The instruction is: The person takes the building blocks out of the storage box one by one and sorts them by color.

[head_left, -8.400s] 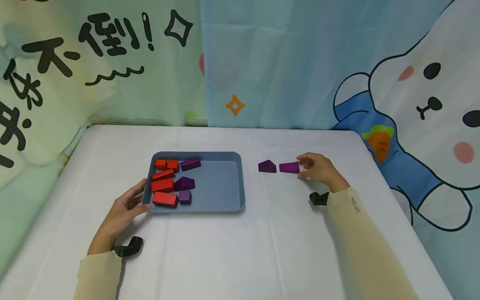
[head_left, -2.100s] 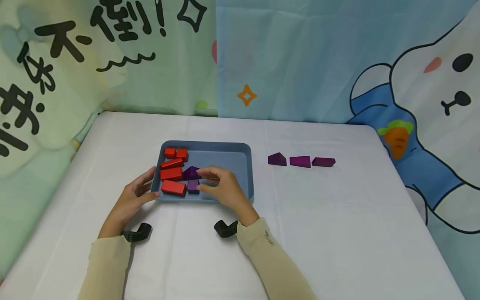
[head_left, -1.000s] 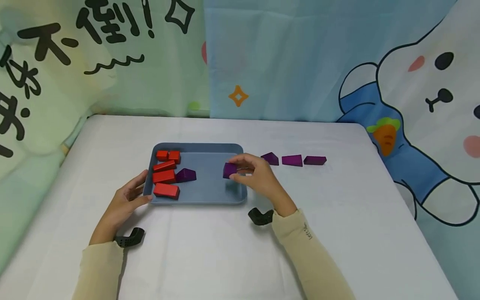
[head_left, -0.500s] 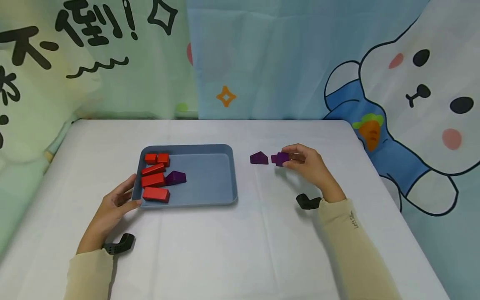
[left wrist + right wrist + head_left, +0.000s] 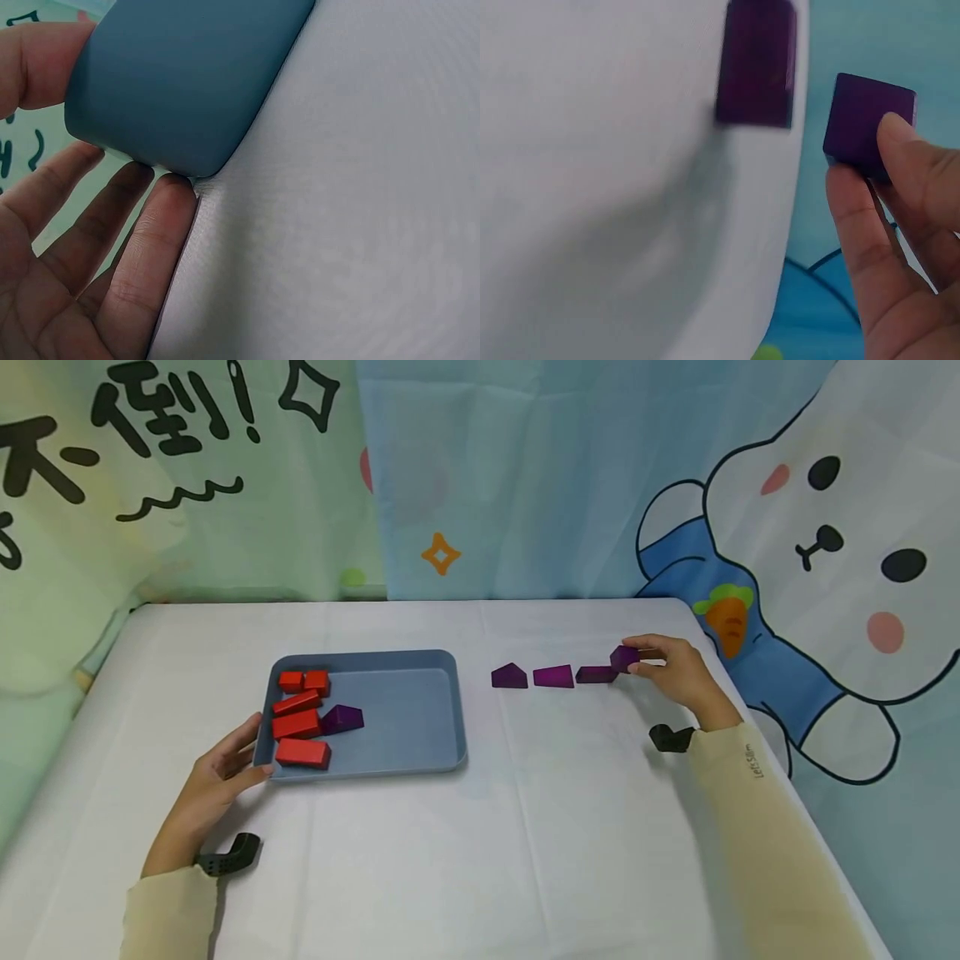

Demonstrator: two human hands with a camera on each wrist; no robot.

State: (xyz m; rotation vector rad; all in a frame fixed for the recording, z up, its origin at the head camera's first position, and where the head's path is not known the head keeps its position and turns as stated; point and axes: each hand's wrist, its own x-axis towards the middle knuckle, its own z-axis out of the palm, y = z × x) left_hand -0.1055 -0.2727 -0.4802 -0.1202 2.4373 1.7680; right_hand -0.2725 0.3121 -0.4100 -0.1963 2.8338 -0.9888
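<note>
My right hand (image 5: 678,678) pinches a small purple block (image 5: 624,658) between thumb and fingertips, lifted above the table at the right end of a row. In the right wrist view, this purple block (image 5: 868,124) shows a flat, squarish face. The row holds a pointed purple block (image 5: 509,677), a tapered purple block (image 5: 553,677) and a long purple block (image 5: 595,674). At the left, my left hand (image 5: 221,783) holds the near-left corner of a blue-grey tray (image 5: 408,767), thumb on one side and fingers on the other. The left wrist view shows that tray corner (image 5: 176,82) closely.
Inside the tray, several red blocks (image 5: 303,752) line the left side, with one purple block (image 5: 342,718) beside them. A white cloth covers the table (image 5: 420,868). A printed curtain (image 5: 510,485) hangs behind it.
My right hand has taken the small purple block out of the tray and carried it right, past the row's end. The long block was placed in the row earlier. My left hand stays at the tray.
</note>
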